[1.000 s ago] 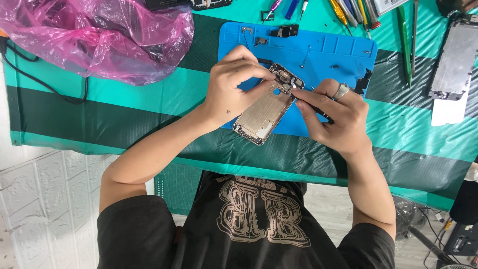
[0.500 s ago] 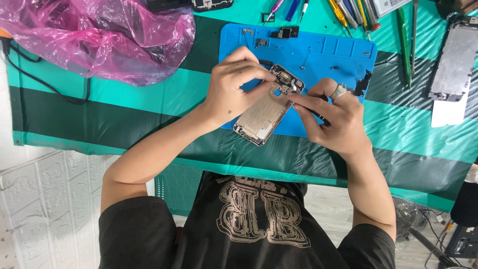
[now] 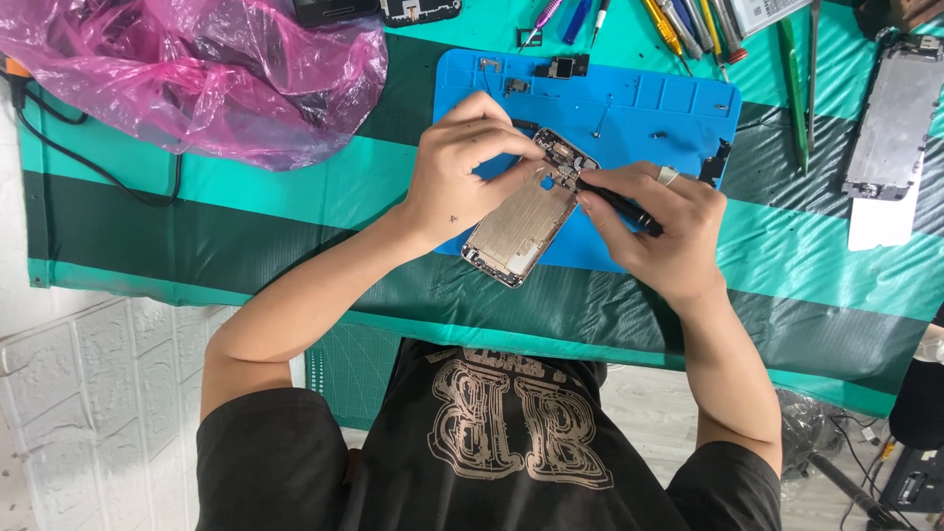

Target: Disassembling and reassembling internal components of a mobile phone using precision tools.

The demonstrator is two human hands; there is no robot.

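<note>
Table (image 3: 295, 211), covered in a green-and-teal striped cloth. Crumpled pink plastic bag (image 3: 197, 74), far left corner. Blue rectangular silicone work mat (image 3: 678, 108), centre, small loose parts on it. Opened silver metal phone housing (image 3: 521, 226), lying tilted on the mat's near edge. Left hand (image 3: 462, 177): forearm angled in from the left, fingers curled, pinching the housing's upper end. Right hand (image 3: 669, 231): wrist bent inward, fingers pressed together around a thin black screwdriver (image 3: 619, 205), its tip at the housing's top.
</note>
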